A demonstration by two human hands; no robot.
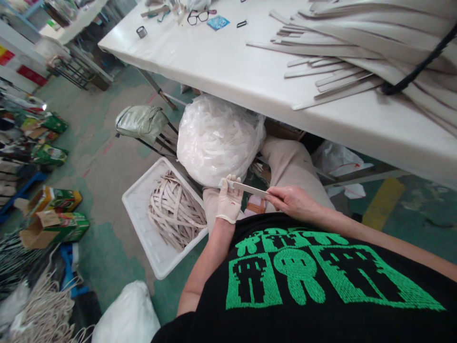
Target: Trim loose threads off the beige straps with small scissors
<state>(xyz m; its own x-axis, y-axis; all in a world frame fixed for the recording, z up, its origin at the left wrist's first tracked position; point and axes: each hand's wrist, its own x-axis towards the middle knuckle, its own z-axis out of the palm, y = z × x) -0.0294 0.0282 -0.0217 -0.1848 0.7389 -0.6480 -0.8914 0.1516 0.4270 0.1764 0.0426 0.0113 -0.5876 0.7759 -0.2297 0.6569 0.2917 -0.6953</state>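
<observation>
**Both hands on one flat strip, over the lap**

We see the left hand (229, 201), in a white glove, closed around the left end of a pale flat strip (250, 189). Its fingers curl tight, and the thumb stands up against the strip's end. The right hand (293, 200), bare, pinches the right end between thumb and fingertips, fingers narrow. The strip lies roughly level between the hands, above the lap, mid-scene. It sits just on the near side of a bulging clear plastic bag (217, 138).

On the floor left of the gloved hand, a white tray (140, 209) holds a tangle of similar strips. At far right, a stack of long flat pieces (357, 43) lies on the white table (232, 66). Glasses (198, 17) rest at the table's far edge.

Writing: the black shirt (321, 276) bears large green block characters, which we cannot read. Green cartons (53, 200) at left carry print too small to read.
</observation>
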